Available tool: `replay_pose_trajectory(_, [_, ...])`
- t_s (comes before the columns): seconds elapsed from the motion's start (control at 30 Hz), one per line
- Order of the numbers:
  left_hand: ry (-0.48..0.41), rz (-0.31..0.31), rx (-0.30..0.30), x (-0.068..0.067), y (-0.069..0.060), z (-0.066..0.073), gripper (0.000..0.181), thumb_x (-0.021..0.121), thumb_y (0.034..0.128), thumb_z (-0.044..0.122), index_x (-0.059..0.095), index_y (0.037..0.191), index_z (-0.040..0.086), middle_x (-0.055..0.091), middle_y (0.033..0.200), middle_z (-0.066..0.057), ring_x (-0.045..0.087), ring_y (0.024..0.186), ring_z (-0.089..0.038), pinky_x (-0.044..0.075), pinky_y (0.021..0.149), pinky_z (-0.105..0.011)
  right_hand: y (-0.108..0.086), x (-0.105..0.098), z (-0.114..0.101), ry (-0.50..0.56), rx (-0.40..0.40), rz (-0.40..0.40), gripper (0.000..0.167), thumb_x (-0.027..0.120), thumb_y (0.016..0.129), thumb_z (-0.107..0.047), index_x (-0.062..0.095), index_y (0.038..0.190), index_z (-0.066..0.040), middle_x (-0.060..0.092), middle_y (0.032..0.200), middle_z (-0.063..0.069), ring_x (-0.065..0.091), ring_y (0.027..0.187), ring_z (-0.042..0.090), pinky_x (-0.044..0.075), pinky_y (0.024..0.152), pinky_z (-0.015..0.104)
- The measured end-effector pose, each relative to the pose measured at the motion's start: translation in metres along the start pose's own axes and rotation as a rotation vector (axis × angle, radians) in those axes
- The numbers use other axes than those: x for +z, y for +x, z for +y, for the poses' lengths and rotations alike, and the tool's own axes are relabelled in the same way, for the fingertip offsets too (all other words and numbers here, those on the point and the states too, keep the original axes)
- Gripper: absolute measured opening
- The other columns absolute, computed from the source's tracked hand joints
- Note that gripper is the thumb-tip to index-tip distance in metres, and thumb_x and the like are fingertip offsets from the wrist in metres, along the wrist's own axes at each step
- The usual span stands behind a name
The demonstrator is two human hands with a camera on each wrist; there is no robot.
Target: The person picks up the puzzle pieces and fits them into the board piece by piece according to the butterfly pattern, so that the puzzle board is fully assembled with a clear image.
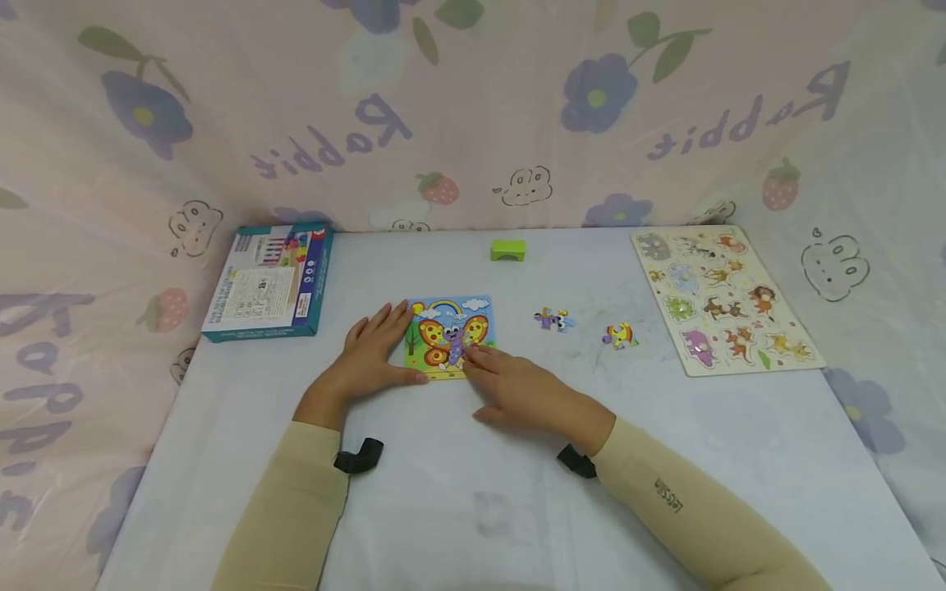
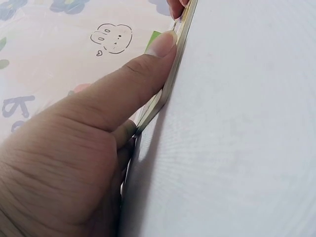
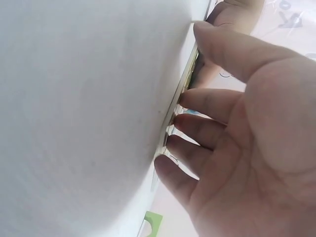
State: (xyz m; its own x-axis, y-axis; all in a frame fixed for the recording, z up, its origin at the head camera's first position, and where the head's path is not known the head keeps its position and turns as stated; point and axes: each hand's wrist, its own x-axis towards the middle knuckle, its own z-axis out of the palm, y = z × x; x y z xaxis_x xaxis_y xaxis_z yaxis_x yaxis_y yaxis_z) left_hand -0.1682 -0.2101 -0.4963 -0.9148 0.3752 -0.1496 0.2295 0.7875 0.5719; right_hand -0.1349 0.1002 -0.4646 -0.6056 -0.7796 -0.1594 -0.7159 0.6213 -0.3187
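A butterfly jigsaw puzzle (image 1: 444, 313) in a shallow board lies on the white table in the head view. My left hand (image 1: 369, 353) rests at its left side, fingers extended along that edge and thumb on the near edge. In the left wrist view, the thumb (image 2: 143, 64) lies over the board's rim. My right hand (image 1: 525, 392) touches the puzzle's lower right part with its fingertips, the thumb held away. The right wrist view has the fingers (image 3: 202, 129) against the board; whatever lies under the fingertips is hidden.
Joined purple-and-blue jigsaw pieces (image 1: 554, 319) and a yellow-and-red cluster (image 1: 619, 335) lie right of the puzzle. Behind is a green arch block (image 1: 507, 250). A teal-edged box (image 1: 266, 283) stands at left, an animal peg board (image 1: 727, 300) at right. A printed curtain (image 1: 473, 115) surrounds the table.
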Motion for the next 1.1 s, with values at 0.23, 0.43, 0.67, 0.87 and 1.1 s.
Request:
replay_pose_trajectory(0.23, [0.008,0.006,0.001,0.001,0.000,-0.002,0.125,0.086,0.0824,0.069,0.021,0.176,0.017,0.008,0.182,0.002,-0.004,0.166,-0.025,-0.007,0.129,-0.056,-0.001,-0.002,0.001,0.003,-0.020,0.006,0.077,0.078,0.104,-0.036,0.047,0.163,0.003,0.031,0.175,0.017,0.028,0.161,0.035,0.033,0.125,0.047])
replay_pose_trajectory(0.43, [0.014,0.015,0.008,0.001,0.000,-0.001,0.125,0.086,0.0824,0.068,0.021,0.176,0.017,0.009,0.182,0.002,-0.003,0.166,-0.025,-0.006,0.129,-0.057,-0.001,-0.002,0.004,0.043,-0.017,0.000,0.078,0.078,0.104,-0.036,0.046,0.164,0.002,0.029,0.176,0.016,0.026,0.162,0.034,0.032,0.126,0.047])
replay_pose_trajectory(0.67, [0.016,0.002,0.004,0.001,0.001,0.000,0.124,0.086,0.0835,0.068,0.020,0.176,0.019,0.007,0.182,0.005,-0.005,0.166,-0.022,-0.007,0.129,-0.055,-0.012,-0.002,0.018,0.301,0.051,0.085,0.065,0.074,0.106,-0.035,0.055,0.160,-0.004,0.043,0.170,0.011,0.034,0.159,0.029,0.031,0.126,0.047])
replay_pose_trajectory(0.87, [0.014,0.000,-0.002,0.001,0.001,0.000,0.126,0.086,0.0827,0.068,0.018,0.177,0.020,0.006,0.182,0.005,-0.006,0.166,-0.021,-0.008,0.129,-0.054,-0.034,-0.005,0.045,0.629,0.126,0.331,0.056,0.075,0.107,-0.028,0.059,0.155,-0.005,0.059,0.155,0.010,0.057,0.139,0.030,0.050,0.110,0.049])
replay_pose_trajectory(1.1, [0.014,0.001,0.000,0.001,0.001,0.000,0.125,0.086,0.0828,0.068,0.019,0.176,0.020,0.006,0.182,0.005,-0.006,0.166,-0.021,-0.008,0.129,-0.054,-0.060,-0.007,0.083,0.989,0.143,0.667,0.043,0.051,0.117,-0.019,0.057,0.149,0.009,0.064,0.142,0.024,0.066,0.123,0.040,0.055,0.097,0.036])
